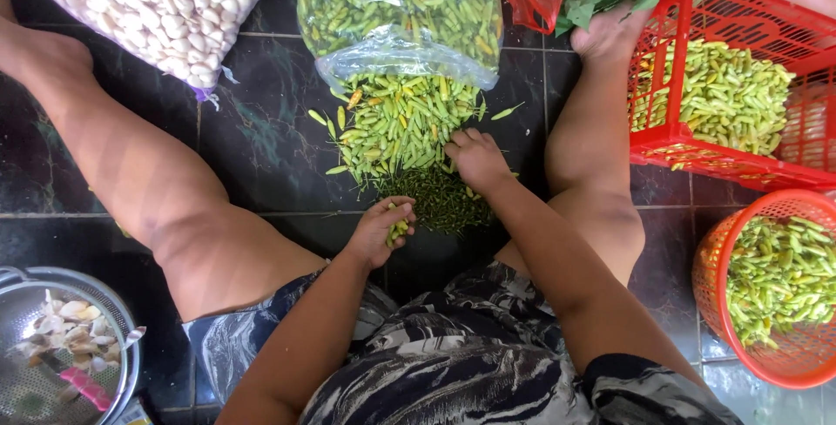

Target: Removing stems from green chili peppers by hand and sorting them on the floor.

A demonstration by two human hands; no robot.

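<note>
Seated on dark tiled floor [261, 146], legs spread. Left hand [380, 232] curled shut around a few small green chilies [397, 228], grip closed on them, held just above floor near lap. Right hand [477, 158] reaching into loose chili pile [401, 124] on floor, fingers bent down among the pods; cannot tell if grip has closed on anything. Dark heap of pulled stems [440, 200] just below pile, between both hands. Clear plastic bag of chilies [401, 7] spilling into pile from above. Bag of peeled garlic cloves [165, 3] upper left. Red rectangular crate [688, 142] and round orange basket [714, 277] at right, both holding chilies. Metal colander [122, 320] with garlic skins lower left.
</note>
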